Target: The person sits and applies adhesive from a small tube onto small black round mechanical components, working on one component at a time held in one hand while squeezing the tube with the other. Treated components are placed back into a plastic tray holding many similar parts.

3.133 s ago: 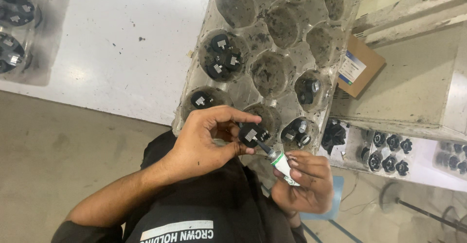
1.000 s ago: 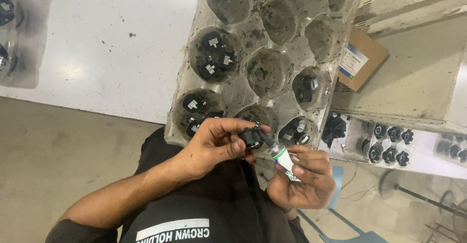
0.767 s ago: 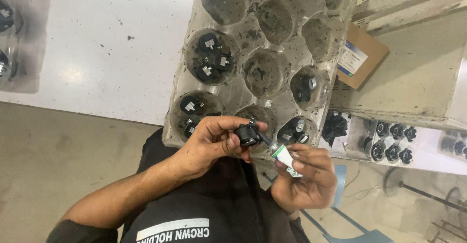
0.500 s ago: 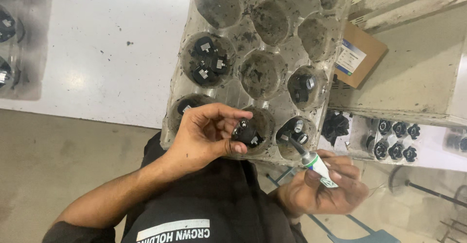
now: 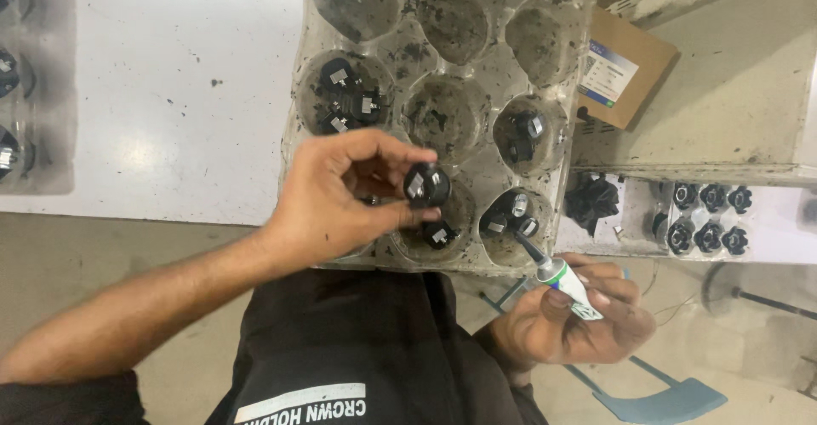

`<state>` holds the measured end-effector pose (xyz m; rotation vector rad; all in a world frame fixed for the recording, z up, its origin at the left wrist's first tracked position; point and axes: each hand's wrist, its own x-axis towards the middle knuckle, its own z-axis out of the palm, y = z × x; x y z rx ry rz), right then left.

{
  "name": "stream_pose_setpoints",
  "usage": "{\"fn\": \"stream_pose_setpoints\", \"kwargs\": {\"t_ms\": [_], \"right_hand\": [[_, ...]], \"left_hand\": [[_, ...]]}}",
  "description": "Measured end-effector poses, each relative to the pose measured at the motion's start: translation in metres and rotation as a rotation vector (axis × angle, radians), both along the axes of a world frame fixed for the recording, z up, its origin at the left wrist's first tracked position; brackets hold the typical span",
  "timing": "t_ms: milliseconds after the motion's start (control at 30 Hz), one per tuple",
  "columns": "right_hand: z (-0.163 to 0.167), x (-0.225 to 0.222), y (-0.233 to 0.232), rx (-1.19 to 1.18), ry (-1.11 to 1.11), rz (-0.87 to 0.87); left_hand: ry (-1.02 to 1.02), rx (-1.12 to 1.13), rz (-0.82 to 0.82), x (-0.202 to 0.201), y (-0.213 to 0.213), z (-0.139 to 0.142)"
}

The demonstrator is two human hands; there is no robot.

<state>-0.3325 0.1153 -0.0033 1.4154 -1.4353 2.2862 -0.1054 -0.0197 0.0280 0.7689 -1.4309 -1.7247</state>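
My left hand (image 5: 340, 199) pinches a small round black part (image 5: 425, 185) with a metal tab between thumb and fingertips, just above the near edge of a clear plastic cup tray (image 5: 477, 157). My right hand (image 5: 574, 323) grips a small white tube with a green band and a dark nozzle (image 5: 557, 276), its tip pointing up toward the tray's near-right cup. Several cups hold similar black parts (image 5: 345, 97); others are dirty and bare.
The tray lies on a white table (image 5: 162, 93). A brown cardboard box (image 5: 625, 68) sits on a grey bench at the right. More black parts (image 5: 706, 221) fill another tray at the right, and a further tray shows at the far left (image 5: 17, 76).
My two hands have drawn apart: the left lifted the black part up over the tray, while the right hand with the tube dropped down and to the right.
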Motion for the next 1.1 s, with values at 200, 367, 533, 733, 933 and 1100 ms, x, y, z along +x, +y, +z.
{"fn": "stream_pose_setpoints", "kwargs": {"t_ms": [200,367,533,733,933,1100], "right_hand": [[-0.001,-0.021,0.014,0.003,0.021,-0.067],[-0.005,-0.029,0.028,0.01,-0.029,-0.092],[-0.008,-0.038,0.038,0.041,-0.046,-0.182],[-0.012,-0.044,0.046,0.09,-0.072,-0.194],[-0.01,-0.047,0.052,0.105,-0.087,-0.173],[-0.01,-0.051,0.052,0.099,-0.104,-0.155]], "left_hand": [[-0.269,-0.48,-0.251,-0.022,-0.054,0.008],[-0.557,-1.518,-0.466,-0.065,-0.077,0.01],[-0.642,-1.746,-0.652,-0.106,-0.078,0.0],[-0.632,-1.735,-0.804,-0.134,-0.076,-0.018],[-0.635,-1.742,-0.854,-0.144,-0.068,-0.026],[-0.661,-1.723,-0.851,-0.146,-0.064,-0.018]]}}
